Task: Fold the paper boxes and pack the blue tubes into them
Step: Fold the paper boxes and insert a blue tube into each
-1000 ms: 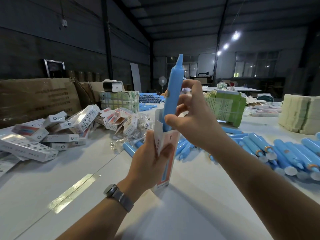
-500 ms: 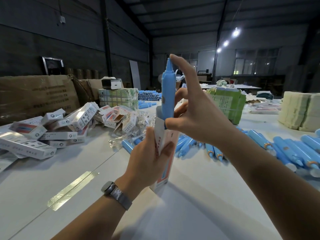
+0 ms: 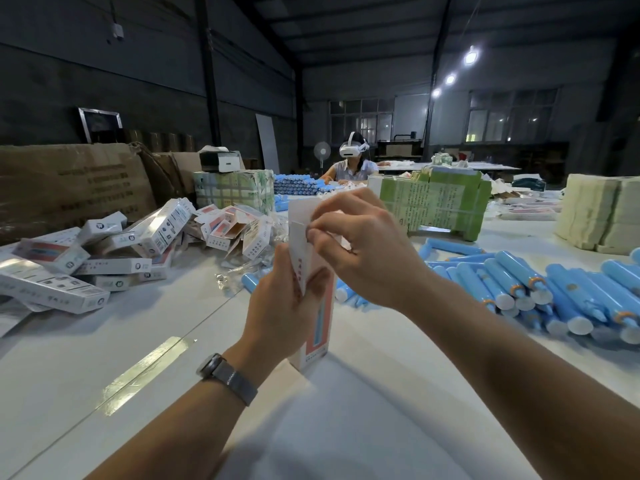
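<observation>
While left hand [image 3: 284,306] grips box [image 3: 317,327], right hand [image 3: 360,247] hides top flap.

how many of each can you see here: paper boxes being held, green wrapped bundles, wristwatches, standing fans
white and red paper box, gripped by the left hand and pinched at its top flap by the right hand: 1
green paper-wrapped bundles: 2
grey-strapped wristwatch: 1
white standing fan: 1
total: 5
</observation>
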